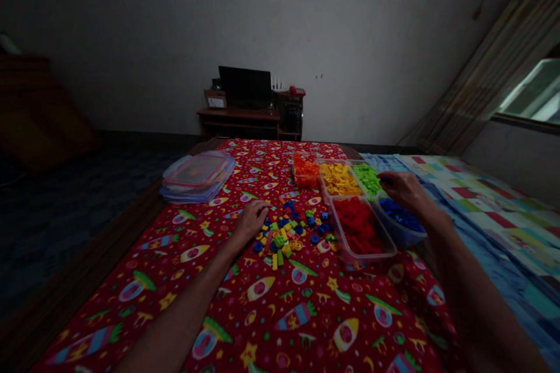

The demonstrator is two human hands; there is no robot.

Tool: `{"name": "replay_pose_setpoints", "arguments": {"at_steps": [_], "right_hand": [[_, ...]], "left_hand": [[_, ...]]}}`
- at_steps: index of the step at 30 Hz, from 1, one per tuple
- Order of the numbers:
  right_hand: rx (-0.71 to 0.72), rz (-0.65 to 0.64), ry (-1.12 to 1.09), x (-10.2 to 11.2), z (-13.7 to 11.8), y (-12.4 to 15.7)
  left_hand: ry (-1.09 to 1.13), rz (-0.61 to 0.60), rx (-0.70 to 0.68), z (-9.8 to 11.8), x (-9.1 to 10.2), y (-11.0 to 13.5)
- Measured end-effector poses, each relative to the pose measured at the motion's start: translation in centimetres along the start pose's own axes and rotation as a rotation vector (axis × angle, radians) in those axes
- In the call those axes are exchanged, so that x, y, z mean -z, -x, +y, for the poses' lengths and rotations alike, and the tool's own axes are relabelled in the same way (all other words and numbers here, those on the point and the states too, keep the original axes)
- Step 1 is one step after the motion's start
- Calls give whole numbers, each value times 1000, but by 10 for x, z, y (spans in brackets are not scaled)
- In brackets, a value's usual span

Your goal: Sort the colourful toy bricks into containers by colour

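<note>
A loose pile of small plastic building blocks (284,236) in mixed colours lies on the red patterned tablecloth. At the pile's left edge rests my left hand (252,219), its fingers loosely bent and apparently holding nothing. My right hand (402,189) is raised above the blue tub (405,237), which contains blue pieces. Its fingertips pinch a small dark blue building block (385,179). Beside the tub, a clear container (367,256) holds red pieces. Behind are yellow pieces (340,179), green pieces (367,179) partly hidden by my right hand, and an orange group (305,172), each in its own container.
Stacked clear plastic lids (196,178) lie at the table's left side. A bed with a patchwork cover (476,198) adjoins on the right. Beyond the table, a desk (238,115) carries a monitor (245,86) and a red telephone (297,91).
</note>
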State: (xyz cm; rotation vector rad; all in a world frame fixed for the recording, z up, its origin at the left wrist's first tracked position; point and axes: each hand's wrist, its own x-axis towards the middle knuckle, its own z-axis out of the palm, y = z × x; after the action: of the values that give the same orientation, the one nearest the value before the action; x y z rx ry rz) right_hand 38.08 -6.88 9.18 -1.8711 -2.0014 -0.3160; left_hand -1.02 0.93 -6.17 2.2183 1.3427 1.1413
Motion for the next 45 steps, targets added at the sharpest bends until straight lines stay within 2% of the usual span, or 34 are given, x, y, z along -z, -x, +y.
{"name": "replay_pose_setpoints", "arguments": {"at_steps": [2, 4, 6, 8, 10, 12, 16, 19, 21, 25, 28, 33, 38, 40, 45], "right_hand": [[-73, 12, 58, 6, 21, 7], [-131, -48, 65, 10, 33, 11], [-163, -98, 58, 12, 36, 14], [-162, -50, 59, 12, 29, 16], [-116, 55, 23, 10, 12, 16], [-50, 95, -68, 5, -14, 16], [86, -37, -233, -15, -80, 13], [200, -185, -274, -43, -127, 10], [236, -207, -269, -66, -150, 8], [163, -311, -160, -106, -176, 5], [136, -356, -129, -119, -181, 7], [148, -229, -208, -114, -179, 13], [211, -154, -355, -107, -189, 16], [249, -172, -385, -105, -194, 17], [282, -267, -328, -98, -198, 17]], "left_hand": [[1, -14, 9, 2, -1, 1], [5, -33, 11, 3, -1, 1], [12, -61, 7, 3, 0, 0], [20, -109, 5, 2, 3, -2], [32, -180, 2, 1, 7, -3], [53, -246, -5, 0, 10, -3], [101, -302, -20, -3, 14, -3], [140, -337, -32, -6, 14, -4], [155, -328, -16, -7, 13, -4], [153, -250, 53, -4, 11, -5], [213, -191, 145, 0, 11, -7], [501, -107, 347, 7, 14, -9], [556, 0, 357, 23, 22, -10], [543, 9, 352, 33, 23, -10], [581, -81, 416, 58, 24, -7]]}}
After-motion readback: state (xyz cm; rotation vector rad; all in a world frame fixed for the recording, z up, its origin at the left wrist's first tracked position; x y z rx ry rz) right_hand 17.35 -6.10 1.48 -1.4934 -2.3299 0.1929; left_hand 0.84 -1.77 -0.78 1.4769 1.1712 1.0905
